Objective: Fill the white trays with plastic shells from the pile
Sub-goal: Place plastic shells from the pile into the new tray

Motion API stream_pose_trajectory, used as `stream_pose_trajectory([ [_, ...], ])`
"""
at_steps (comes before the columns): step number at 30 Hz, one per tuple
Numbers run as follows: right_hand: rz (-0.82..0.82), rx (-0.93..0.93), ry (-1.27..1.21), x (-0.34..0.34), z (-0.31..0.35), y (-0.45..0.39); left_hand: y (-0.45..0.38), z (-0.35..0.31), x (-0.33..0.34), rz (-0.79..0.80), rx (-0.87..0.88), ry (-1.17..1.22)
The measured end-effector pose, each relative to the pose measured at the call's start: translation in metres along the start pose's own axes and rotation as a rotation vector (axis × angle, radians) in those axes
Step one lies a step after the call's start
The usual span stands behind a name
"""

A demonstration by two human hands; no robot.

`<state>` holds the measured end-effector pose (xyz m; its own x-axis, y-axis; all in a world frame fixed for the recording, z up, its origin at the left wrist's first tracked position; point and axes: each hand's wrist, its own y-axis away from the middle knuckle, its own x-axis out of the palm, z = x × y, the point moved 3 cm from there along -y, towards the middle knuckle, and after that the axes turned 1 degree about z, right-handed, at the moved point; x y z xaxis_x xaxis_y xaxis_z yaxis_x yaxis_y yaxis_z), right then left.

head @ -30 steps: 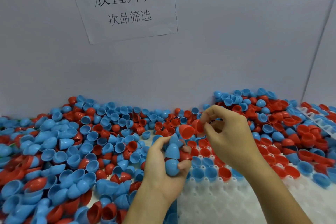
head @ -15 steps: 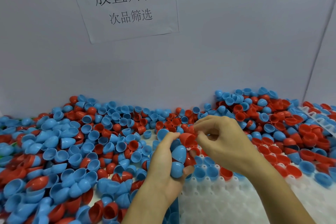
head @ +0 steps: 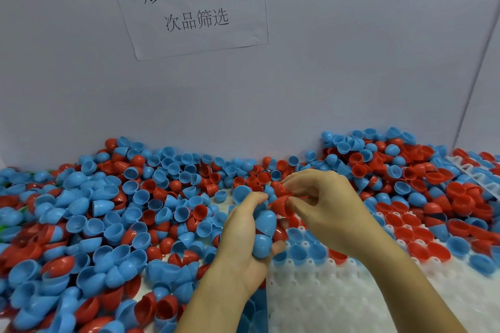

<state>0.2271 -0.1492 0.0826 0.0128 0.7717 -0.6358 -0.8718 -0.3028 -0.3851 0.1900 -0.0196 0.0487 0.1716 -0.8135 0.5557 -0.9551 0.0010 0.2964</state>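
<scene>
The left hand (head: pixel 243 240) cups a stack of blue plastic half-shells (head: pixel 263 232), fingers curled round it as a ready supply. Just beside its fingertips, the right hand (head: pixel 327 211) pinches a red plastic half-shell (head: pixel 280 204) between thumb and forefinger, probably to seat it in the white moulded tray (head: pixel 324 292) beneath both hands, beside the loose shell pile (head: pixel 108 211).

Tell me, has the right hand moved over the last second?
Yes. The right hand has dropped lower and slightly left, away from the paper sign, toward the white tray.

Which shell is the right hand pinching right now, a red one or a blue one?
A red shell, pinched by the right hand; the left hand grips blue shells.
</scene>
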Motion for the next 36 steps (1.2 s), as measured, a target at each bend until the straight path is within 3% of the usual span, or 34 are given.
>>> stream_pose_trajectory([
  [6,0.106,0.049,0.077,0.003,-0.007,0.001,-0.003,-0.017,-0.017,-0.068,0.068,0.07],
  [22,0.515,0.131,0.482,0.046,-0.005,0.039,0.005,-0.026,-0.015,-0.012,0.123,0.094],
  [36,0.46,0.112,0.642,0.061,-0.002,0.049,0.037,0.006,-0.043,-0.073,0.071,0.096],
])
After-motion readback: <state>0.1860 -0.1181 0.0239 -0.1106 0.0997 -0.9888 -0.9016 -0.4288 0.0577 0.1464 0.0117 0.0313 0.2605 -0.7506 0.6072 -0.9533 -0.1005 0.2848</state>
